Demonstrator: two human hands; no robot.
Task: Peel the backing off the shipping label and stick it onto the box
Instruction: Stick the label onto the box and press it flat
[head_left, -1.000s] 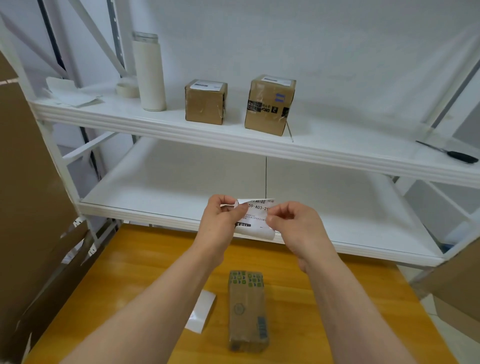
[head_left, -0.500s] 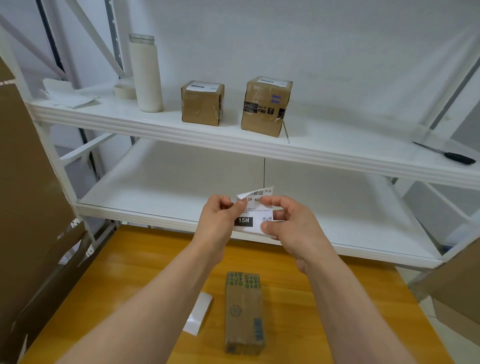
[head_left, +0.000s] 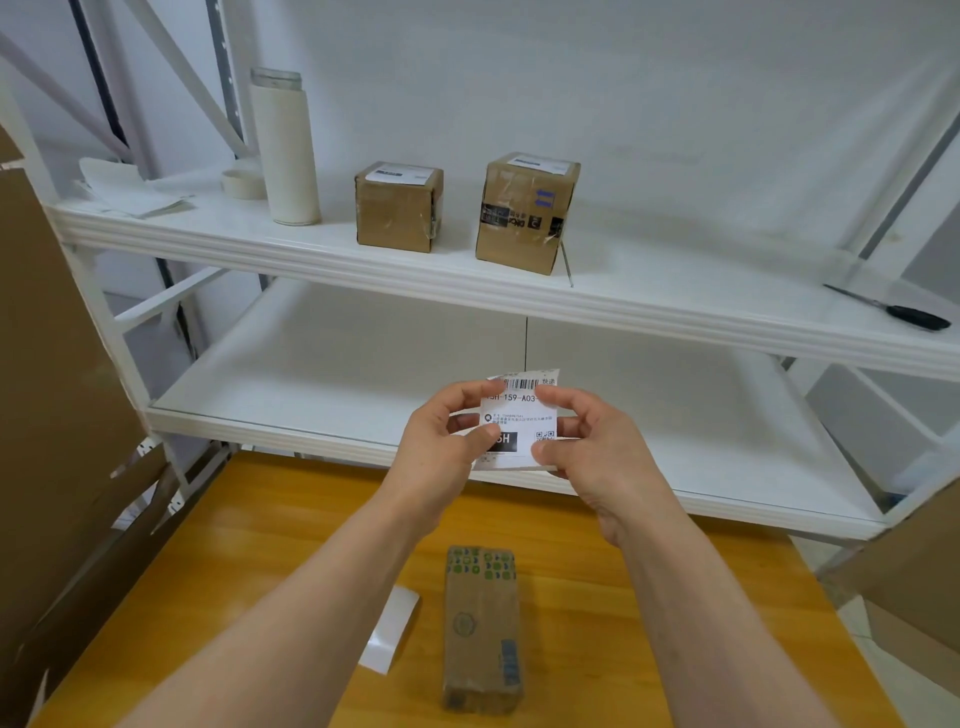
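Observation:
Both hands hold a white shipping label (head_left: 519, 415) up in front of me, printed side facing me, with a barcode along its top edge. My left hand (head_left: 447, 436) pinches its left edge with thumb and fingers. My right hand (head_left: 587, 441) pinches its right edge. Below them a long brown cardboard box (head_left: 482, 629) with green marks at its far end lies on the wooden table (head_left: 291, 530). A white backing sheet (head_left: 390, 626) lies flat just left of the box.
A white metal rack stands behind the table. Its upper shelf (head_left: 649, 301) carries two labelled cardboard boxes (head_left: 399, 205) (head_left: 525, 210), a white bottle (head_left: 284, 148), a tape roll (head_left: 243, 182), papers and a black-handled tool (head_left: 904, 314). Flattened cardboard (head_left: 47, 395) leans at the left.
The label has turned from a curled, tilted strip to a flat sheet facing me. Both hands shifted apart to its left and right edges.

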